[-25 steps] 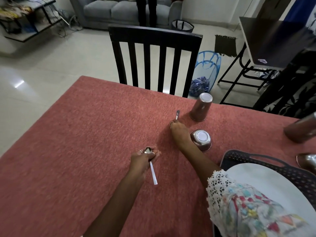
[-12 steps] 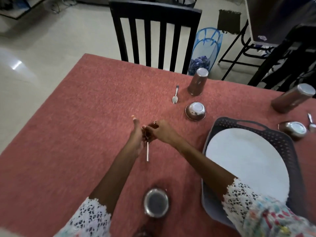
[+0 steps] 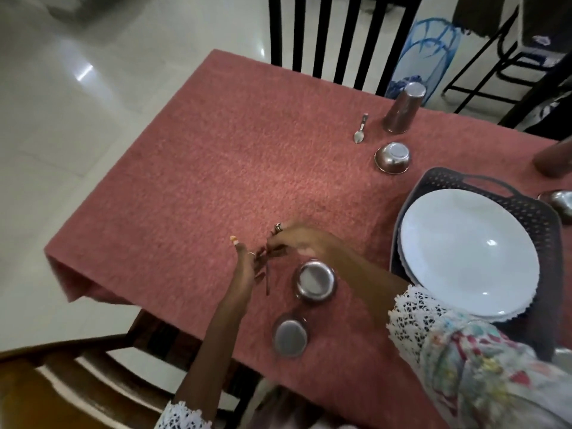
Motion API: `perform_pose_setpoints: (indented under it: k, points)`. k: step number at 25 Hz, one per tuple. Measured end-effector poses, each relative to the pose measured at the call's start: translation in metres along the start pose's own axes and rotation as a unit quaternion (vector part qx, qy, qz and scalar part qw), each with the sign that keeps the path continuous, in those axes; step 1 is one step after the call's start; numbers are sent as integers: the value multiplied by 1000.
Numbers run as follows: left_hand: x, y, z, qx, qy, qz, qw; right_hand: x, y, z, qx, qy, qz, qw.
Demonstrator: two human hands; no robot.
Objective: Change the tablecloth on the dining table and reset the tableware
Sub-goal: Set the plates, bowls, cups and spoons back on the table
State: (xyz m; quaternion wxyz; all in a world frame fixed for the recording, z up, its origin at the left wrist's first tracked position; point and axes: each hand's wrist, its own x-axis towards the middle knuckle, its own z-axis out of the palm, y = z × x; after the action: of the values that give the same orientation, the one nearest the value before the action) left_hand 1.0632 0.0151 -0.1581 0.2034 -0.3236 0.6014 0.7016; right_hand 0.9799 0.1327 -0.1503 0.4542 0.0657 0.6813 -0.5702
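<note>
Spoons: 2 [image 3: 360,132] [image 3: 267,275]
Steel bowls: 3, perhaps 4 [image 3: 392,157] [image 3: 315,281] [image 3: 289,337] [image 3: 561,203]
Tumblers: 2 [image 3: 402,108] [image 3: 554,159]
Plate stacks: 1 [image 3: 464,252]
Trays: 1 [image 3: 540,212]
Chairs: 2 [image 3: 337,41] [image 3: 93,382]

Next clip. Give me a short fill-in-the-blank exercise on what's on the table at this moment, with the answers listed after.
1. The white plates are stacked in a dark perforated ____.
2. The tablecloth is ____ in colour.
3. Beside the far tumbler a ____ lies on the cloth.
4. The steel bowl near that tumbler stands ____ down.

Missing words: tray; red; spoon; upside
</note>
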Motion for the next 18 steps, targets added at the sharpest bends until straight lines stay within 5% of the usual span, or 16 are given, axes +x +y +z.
perform_pose_setpoints:
  k: [4, 9, 13, 18]
  points:
    - [-30, -17, -11, 7, 26, -7, 1000, -11, -4, 14, -153, -24, -17, 988]
    - [-53, -38, -3, 74, 57, 61, 994, -4, 7, 24, -413, -13, -28, 910]
    - [-59, -42, 3, 130, 71, 141, 979, 10, 25, 32, -422, 29, -49, 905]
    - [-50, -48, 2, 160, 51, 138, 976, 9, 36, 32, -436, 99, -137, 884]
